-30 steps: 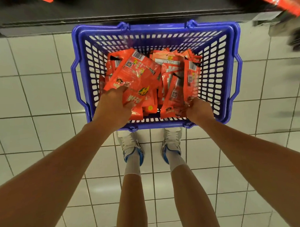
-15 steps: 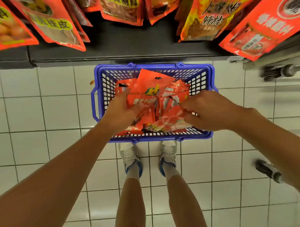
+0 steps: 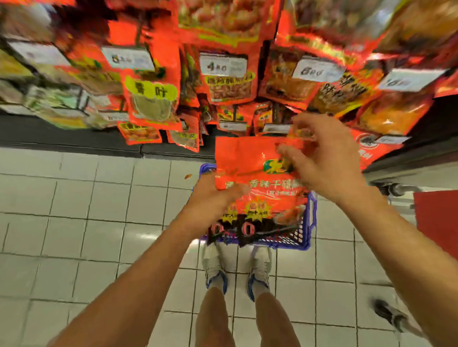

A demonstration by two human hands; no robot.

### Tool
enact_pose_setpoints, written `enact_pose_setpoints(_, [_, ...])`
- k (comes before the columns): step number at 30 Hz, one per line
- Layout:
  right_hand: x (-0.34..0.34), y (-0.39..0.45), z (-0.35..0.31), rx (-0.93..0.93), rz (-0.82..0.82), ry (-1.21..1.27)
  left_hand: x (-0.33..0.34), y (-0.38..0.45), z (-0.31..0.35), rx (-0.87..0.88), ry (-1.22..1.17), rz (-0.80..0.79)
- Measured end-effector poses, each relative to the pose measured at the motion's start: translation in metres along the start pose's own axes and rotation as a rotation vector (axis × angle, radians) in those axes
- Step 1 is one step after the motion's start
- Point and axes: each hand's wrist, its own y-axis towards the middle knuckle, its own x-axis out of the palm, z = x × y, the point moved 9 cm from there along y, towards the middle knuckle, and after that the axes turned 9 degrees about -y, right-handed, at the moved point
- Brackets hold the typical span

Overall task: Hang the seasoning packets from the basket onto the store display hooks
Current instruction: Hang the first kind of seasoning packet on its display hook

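A small stack of orange seasoning packets (image 3: 254, 177) is up in front of me, above the blue basket (image 3: 309, 222) on the floor. My left hand (image 3: 213, 205) grips the stack at its lower left edge. My right hand (image 3: 323, 164) is at the top right corner of the front packet, thumb in front and fingers curled over the top, pinching it. The basket is mostly hidden behind the packets and hands. Rows of orange packets (image 3: 152, 98) hang on the display above, with white price tags (image 3: 223, 65) in front. The hooks themselves are blurred.
A dark shelf base (image 3: 65, 132) runs along the white tiled floor (image 3: 81, 204). My shoes (image 3: 215, 267) stand just behind the basket. A red panel (image 3: 442, 223) is at the right, and another person's shoe (image 3: 391, 315) is at the lower right.
Both hands have lifted a stack of packets out of the basket and up toward the display. My view has tilted up, so the hanging packets now fill the top.
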Motion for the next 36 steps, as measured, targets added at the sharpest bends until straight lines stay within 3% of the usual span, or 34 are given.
enact_pose_setpoints(2, [-0.042, 0.006, -0.009, 0.109, 0.044, 0.158, -0.006, -0.027, 0.047, 0.07, -0.022, 0.006])
enact_pose_setpoints(5, [-0.088, 0.015, -0.033, 0.294, 0.009, 0.687, -0.006, -0.071, 0.119, 0.18, -0.163, 0.024])
enact_pose_setpoints(10, [-0.199, 0.045, -0.105, 0.271, 0.092, 0.982, -0.018, -0.144, 0.247, 0.367, -0.333, 0.142])
enact_pose_setpoints(19, [-0.383, 0.108, -0.223, 0.04, 0.141, 1.083, -0.066, -0.267, 0.447, 0.733, -0.437, 0.201])
enact_pose_setpoints(22, [-0.422, 0.119, -0.251, -0.019, 0.161, 1.081, -0.089, -0.304, 0.488, 0.829, -0.495, 0.303])
enact_pose_setpoints(26, [-0.47, 0.139, -0.287, -0.138, 0.274, 1.078, -0.114, -0.336, 0.531, 0.937, -0.519, 0.296])
enact_pose_setpoints(30, [-0.496, 0.174, -0.32, -0.159, 0.405, 1.006, -0.145, -0.344, 0.568, 1.025, -0.481, 0.333])
enact_pose_setpoints(36, [-0.485, 0.235, -0.393, -0.132, 0.436, 0.913, -0.172, -0.321, 0.617, 1.02, -0.368, 0.291])
